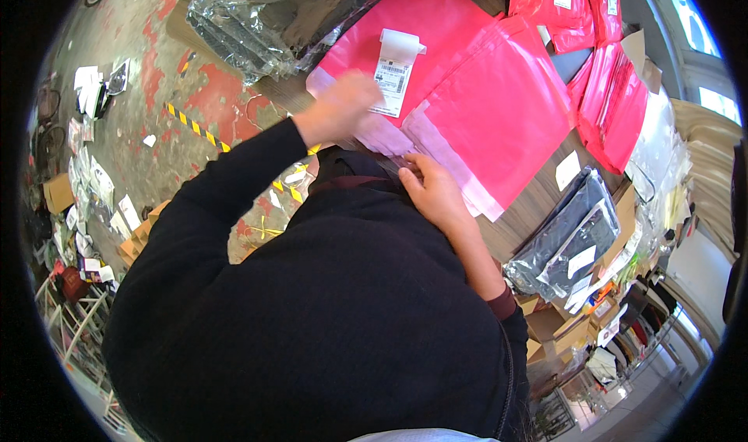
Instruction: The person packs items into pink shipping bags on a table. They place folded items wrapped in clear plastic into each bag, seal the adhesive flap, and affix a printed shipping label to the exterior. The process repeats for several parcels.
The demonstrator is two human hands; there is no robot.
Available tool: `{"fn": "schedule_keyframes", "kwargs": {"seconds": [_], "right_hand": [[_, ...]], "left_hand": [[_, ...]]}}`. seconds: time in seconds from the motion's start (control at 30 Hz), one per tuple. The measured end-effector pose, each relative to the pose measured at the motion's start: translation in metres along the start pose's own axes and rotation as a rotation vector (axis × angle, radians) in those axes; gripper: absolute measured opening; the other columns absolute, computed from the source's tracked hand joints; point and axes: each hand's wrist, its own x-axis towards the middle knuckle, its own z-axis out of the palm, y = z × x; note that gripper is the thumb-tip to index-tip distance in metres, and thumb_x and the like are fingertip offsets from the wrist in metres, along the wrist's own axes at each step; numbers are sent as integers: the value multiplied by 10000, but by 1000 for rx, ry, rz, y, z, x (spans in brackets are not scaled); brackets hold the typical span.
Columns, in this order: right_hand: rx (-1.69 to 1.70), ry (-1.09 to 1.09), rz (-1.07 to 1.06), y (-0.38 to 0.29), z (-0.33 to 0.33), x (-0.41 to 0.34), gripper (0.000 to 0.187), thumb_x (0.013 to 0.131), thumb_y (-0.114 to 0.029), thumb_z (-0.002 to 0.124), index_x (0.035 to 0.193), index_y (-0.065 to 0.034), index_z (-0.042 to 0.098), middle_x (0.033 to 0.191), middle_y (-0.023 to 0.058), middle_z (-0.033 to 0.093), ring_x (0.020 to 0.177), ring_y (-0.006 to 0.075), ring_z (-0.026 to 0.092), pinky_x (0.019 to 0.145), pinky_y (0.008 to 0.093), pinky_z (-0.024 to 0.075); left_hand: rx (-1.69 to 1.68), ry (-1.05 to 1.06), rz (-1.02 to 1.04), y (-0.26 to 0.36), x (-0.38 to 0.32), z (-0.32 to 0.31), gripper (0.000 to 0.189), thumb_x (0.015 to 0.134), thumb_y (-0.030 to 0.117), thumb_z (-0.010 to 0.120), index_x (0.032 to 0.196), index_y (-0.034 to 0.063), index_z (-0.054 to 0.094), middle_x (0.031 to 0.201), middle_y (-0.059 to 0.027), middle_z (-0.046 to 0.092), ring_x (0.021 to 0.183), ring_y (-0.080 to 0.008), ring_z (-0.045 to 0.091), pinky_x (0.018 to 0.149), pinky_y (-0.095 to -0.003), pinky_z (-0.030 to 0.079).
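Observation:
Two flat pink plastic mailer bags lie before me, the left mailer (447,7) and the right mailer (497,121), with pale lilac strips along their near edges. On the left one rests a white printed shipping label (392,83), its far end curled into a roll. My left hand (345,103) is blurred over the near left part of that mailer, close beside the label; whether it grips anything is unclear. At the table's near edge, my right hand (435,194) has bent fingers by the lilac strip of the right mailer. Its fingertips seem to touch the edge, but a grip cannot be made out.
Dark goods in clear plastic (263,21) lie at the far left of the wooden table (526,217). Filled pink parcels (610,109) are piled at right, near bagged dark garments (564,237). Papers and cartons (140,237) lie on the floor, which bears yellow-black tape (196,126).

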Motion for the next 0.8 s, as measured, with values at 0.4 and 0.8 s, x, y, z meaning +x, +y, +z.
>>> {"fn": "schedule_keyframes", "kwargs": {"seconds": [0.4, 0.8], "right_hand": [[173, -39, 111, -10, -6, 12, 376, 932, -241, 587, 1178, 44, 597, 1040, 215, 687, 967, 310, 670, 854, 382, 509], [188, 2, 81, 7, -11, 13, 375, 937, -252, 593, 1162, 47, 612, 1026, 211, 689, 956, 292, 670, 852, 371, 504]], "left_hand": [[591, 210, -424, -130, -22, -39, 898, 752, 275, 761, 1498, 122, 285, 1515, -207, 313, 1425, -351, 281, 1150, -490, 252], [237, 242, -339, -80, 36, -132, 238, 826, 149, 596, 1032, 52, 665, 882, -225, 651, 873, -421, 624, 756, -481, 501]]}}
